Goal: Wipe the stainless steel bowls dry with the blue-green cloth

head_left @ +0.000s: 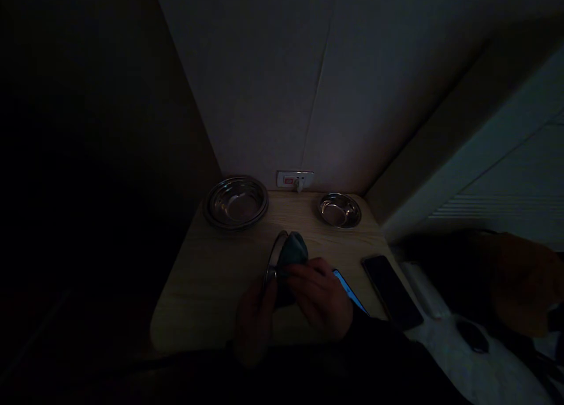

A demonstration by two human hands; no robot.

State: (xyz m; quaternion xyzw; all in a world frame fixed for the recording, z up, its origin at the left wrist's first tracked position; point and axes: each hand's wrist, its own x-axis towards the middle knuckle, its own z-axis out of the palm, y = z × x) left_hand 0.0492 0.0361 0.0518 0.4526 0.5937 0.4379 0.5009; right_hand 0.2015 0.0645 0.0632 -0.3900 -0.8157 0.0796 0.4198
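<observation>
Apparently, work is midway: above the worktop (189,299), the left hand (254,320) grips a tilted metal bowl (274,259); the right hand (321,296) holds a greenish cloth (294,249) against it. Nested bowls (238,204) and a small bowl (338,212) stand beyond, their completion unclear.

- Tilted, shiny metal dish (274,257), curved rim: inside mostly hidden by dark green cloth (293,249) and right hand (324,296).
- Blue-lit flat phone (349,291): partly behind right hand.
- Orange-brown fabric (526,281): cut by right edge.
- Left hand (254,323): wrist lost in gloom.
</observation>
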